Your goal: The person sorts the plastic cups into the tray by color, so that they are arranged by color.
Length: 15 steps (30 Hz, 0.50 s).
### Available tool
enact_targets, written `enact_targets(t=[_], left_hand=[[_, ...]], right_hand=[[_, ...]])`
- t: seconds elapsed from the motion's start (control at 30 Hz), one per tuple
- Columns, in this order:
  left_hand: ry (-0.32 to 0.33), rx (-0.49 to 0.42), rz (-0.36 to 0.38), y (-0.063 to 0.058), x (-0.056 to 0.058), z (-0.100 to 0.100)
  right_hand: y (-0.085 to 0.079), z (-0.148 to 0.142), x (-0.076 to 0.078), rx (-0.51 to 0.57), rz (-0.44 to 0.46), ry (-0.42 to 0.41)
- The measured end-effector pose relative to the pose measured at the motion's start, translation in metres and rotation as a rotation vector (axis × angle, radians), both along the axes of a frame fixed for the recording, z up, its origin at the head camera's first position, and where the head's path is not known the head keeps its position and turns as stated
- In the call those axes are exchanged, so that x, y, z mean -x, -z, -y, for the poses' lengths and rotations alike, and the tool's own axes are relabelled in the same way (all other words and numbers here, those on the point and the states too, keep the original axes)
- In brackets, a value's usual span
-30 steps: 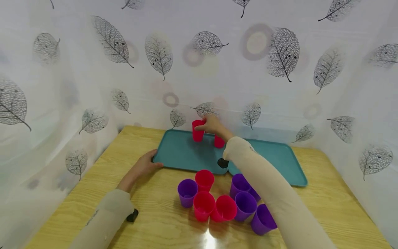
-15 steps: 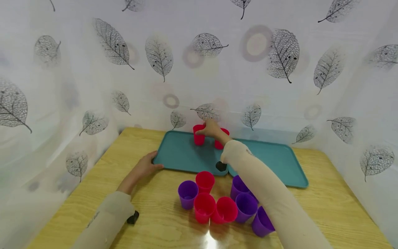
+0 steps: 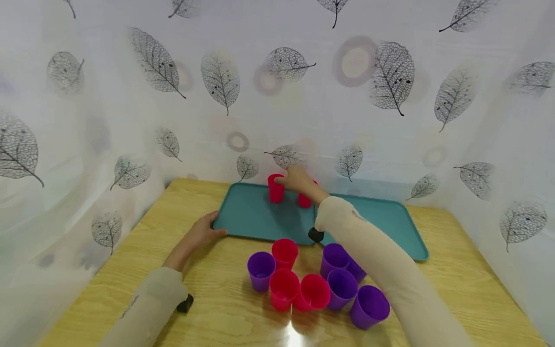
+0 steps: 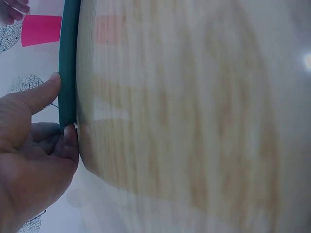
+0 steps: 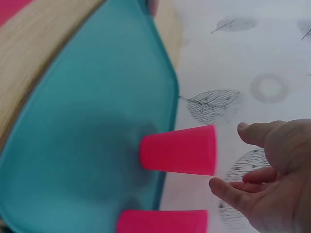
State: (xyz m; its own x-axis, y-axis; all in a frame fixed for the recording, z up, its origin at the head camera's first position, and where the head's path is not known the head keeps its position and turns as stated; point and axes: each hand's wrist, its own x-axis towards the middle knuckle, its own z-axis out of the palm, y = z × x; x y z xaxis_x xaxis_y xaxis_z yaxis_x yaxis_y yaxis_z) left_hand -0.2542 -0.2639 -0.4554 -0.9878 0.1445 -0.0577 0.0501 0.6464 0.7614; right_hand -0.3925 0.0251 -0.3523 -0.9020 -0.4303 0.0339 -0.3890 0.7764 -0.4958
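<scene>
On the left teal tray [image 3: 256,217] a red cup [image 3: 275,192] stands upright near the back edge. My right hand [image 3: 299,180] is just over its rim; in the right wrist view thumb and fingers are spread apart, off the red cup [image 5: 180,150]. A second red cup [image 3: 305,200] is on the same tray, to the right, partly behind the hand. My left hand [image 3: 203,233] grips the tray's front left corner; in the left wrist view the thumb [image 4: 46,92] lies against the tray edge [image 4: 69,63] with the other fingers curled at the corner.
Three red cups [image 3: 284,289] stand on the wooden table in front of the trays, among several purple cups [image 3: 369,308]. A second teal tray [image 3: 386,221] adjoins the left one, partly behind my right sleeve. A leaf-patterned curtain [image 3: 277,106] surrounds the table.
The red cup has come down onto the tray, and my right fingers have let go of it. My left hand has stayed at the tray corner.
</scene>
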Motion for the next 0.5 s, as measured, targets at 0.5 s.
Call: enact_targets(t=[0.5], left_hand=[[0.019,0.009,-0.020,0.001,0.001,-0.001]], right_hand=[[-0.034,-0.068,-0.077,0.183,-0.011,-0.293]])
